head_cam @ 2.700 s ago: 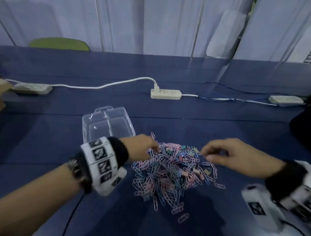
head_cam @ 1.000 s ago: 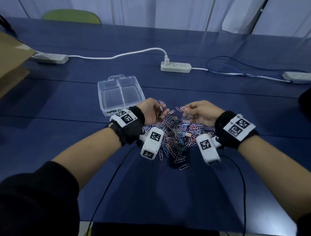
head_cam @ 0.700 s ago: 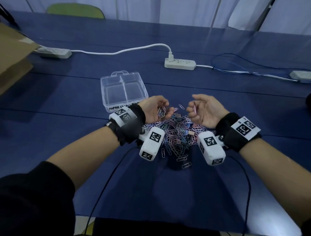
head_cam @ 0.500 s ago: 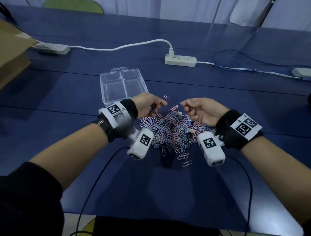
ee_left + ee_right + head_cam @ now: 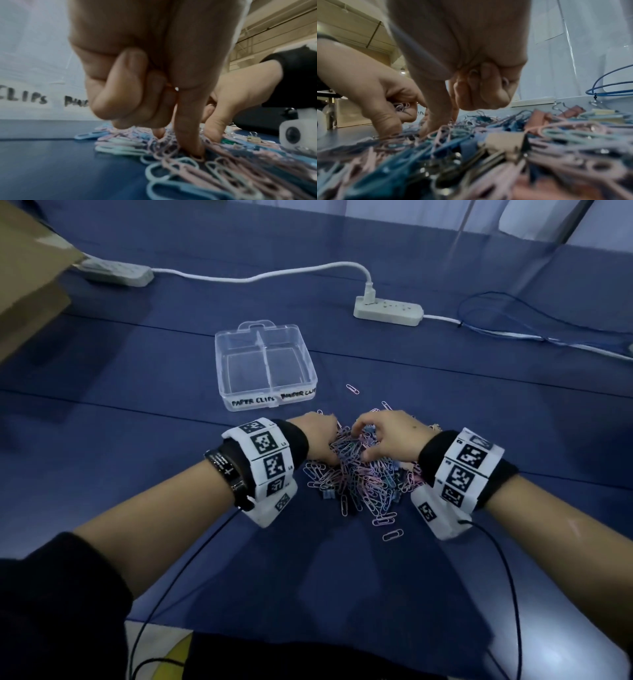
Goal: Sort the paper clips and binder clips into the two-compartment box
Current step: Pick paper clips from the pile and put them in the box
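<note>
Change: half a second ago both hands hovered just above the pile of clips (image 5: 359,474) with fingertips lifted; now both are down in it again, and the head view has dropped closer over the desk (image 5: 137,440).
Meaning for the task: this looks like another gathering pass, not a delivery; the two-compartment box (image 5: 263,364) shows nothing inside either side, so sorting seems barely begun.
Left hand (image 5: 317,440): at the box-side edge of the pile. In the left wrist view three fingers are curled into the palm, with a pink loop showing between them, likely a paper clip kept there; the forefinger (image 5: 188,128) reaches straight down and presses a pink clip at the pile's edge.
Right hand (image 5: 390,436): on the pile's far side from the box. In the right wrist view its outer fingers are folded in, and whether they hold anything cannot be told; thumb and forefinger dig into the clips beside the left hand's fingertips.
Paper clips (image 5: 171,169): pink, pale blue and blue, spread on the desk just in front of the box.
Binder clips (image 5: 505,142): mixed into the pile, mostly on its side away from the box.
Box labels: the front wall reads "PAPER CLIPS" on the left compartment; the right label is partly blurred.
</note>
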The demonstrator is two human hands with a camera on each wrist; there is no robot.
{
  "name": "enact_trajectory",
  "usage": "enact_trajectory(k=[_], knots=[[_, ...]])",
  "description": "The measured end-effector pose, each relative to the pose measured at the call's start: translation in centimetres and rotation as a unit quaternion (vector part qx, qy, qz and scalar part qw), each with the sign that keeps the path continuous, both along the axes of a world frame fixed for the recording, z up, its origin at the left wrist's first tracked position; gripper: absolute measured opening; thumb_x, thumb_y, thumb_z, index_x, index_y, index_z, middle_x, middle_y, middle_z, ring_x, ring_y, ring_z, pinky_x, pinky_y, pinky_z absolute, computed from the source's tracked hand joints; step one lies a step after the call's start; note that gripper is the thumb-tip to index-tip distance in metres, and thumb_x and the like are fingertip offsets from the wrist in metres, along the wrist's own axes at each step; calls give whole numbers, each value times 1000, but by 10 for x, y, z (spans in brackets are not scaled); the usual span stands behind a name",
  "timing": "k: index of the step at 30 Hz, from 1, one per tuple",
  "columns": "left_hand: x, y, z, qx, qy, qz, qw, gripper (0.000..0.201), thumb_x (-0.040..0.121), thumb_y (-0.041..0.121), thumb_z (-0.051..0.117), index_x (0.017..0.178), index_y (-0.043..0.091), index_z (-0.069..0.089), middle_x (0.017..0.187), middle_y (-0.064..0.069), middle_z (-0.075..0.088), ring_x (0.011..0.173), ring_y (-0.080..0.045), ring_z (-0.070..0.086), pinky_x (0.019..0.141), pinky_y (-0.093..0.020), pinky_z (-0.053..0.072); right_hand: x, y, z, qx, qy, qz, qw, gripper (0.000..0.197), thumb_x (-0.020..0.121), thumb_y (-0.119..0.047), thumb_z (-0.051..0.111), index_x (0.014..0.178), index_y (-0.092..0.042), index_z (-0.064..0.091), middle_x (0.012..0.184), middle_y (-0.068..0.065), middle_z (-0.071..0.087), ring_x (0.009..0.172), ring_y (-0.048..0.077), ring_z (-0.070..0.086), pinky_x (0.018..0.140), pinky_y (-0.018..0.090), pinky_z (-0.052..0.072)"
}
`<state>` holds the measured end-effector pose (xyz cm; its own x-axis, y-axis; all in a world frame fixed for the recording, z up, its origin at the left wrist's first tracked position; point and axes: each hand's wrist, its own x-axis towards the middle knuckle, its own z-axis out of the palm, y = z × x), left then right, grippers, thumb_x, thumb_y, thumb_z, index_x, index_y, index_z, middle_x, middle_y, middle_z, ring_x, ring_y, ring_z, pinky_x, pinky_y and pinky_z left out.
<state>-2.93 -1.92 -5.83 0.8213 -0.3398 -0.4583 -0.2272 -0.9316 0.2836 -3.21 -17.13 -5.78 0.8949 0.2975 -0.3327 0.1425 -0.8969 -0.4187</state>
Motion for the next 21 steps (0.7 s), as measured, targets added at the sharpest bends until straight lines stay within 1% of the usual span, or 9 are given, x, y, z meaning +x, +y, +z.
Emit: enact_trajectory(k=[2, 4, 7, 10, 13, 15, 18, 19, 21], knots=[[1, -7, -1, 5, -14, -14, 1000, 40, 88, 26, 60, 118, 1, 51, 119, -16, 59, 107, -29, 57, 77, -31, 41, 1, 0, -4, -6, -11, 1, 1000, 37, 76, -22, 73, 110, -18, 59, 65, -13, 32, 58, 3, 35, 54, 25, 29], [2, -11, -1, 7, -28, -24, 999, 33, 90, 22, 57, 114, -1, 54, 116, -17, 62, 106, -31, 58, 73, -30, 39, 1, -1, -5, -4, -14, -5, 1000, 36, 76, -23, 74, 108, -16, 59, 65, -12, 34, 59, 6, 37, 55, 25, 29], [1, -15, -2, 24, -58, -33, 998, 23, 92, 14, 49, 107, -2, 57, 112, -19, 63, 103, -34, 59, 76, -34, 44, 2, -6, -7, -6, -15, -19, 1000, 32, 76, -26, 73, 102, -12, 61, 74, -9, 43, 77, 16, 46, 69, 26, 35], [1, -18, -2, 46, -76, -43, 995, 19, 90, 6, 46, 100, -5, 58, 109, -22, 63, 100, -36, 60, 78, -39, 47, 3, -8, -9, -21, -7, -23, 1000, 23, 80, -29, 69, 89, -9, 61, 76, -4, 50, 78, 18, 50, 70, 27, 36], [4, -17, 0, 50, -75, -53, 995, 19, 90, 9, 48, 78, -3, 56, 107, -25, 63, 97, -38, 60, 78, -39, 48, 3, -9, -10, -24, 5, -27, 999, 22, 84, -30, 64, 79, -11, 55, 69, -6, 46, 75, 18, 49, 69, 28, 37], [9, -12, -1, 35, -49, -42, 997, 26, 92, 16, 48, 70, 4, 53, 93, -25, 62, 79, -31, 55, 68, -33, 44, 2, -10, -9, -18, 9, -35, 999, 23, 88, -29, 59, 78, -9, 54, 69, -6, 46, 75, 18, 49, 69, 28, 37], [16, -3, -4, -45, 20, 15, 999, 29, 94, 24, 45, 68, 9, 45, 66, -7, 44, 56, -17, 36, 50, -26, 29, 0, -14, -5, -13, 10, -47, 999, 26, 94, -29, 49, 81, -7, 49, 77, 3, 51, 76, 19, 48, 66, 28, 36], [17, 0, -4, -90, 55, 46, 993, 27, 94, 23, 43, 70, 10, 44, 62, -3, 38, 52, -15, 31, 47, -24, 26, -1, -17, -4, -12, 10, -50, 999, 27, 95, -29, 46, 80, -7, 47, 80, 6, 51, 74, 19, 47, 61, 28, 35], [16, 3, -1, -189, 148, 119, 964, 24, 92, 17, 38, 68, 15, 39, 54, 3, 31, 45, -12, 23, 42, -17, 20, -2, -21, -3, -9, 20, -50, 998, 31, 97, -30, 41, 74, -10, 44, 74, 3, 49, 63, 14, 43, 54, 25, 31]])
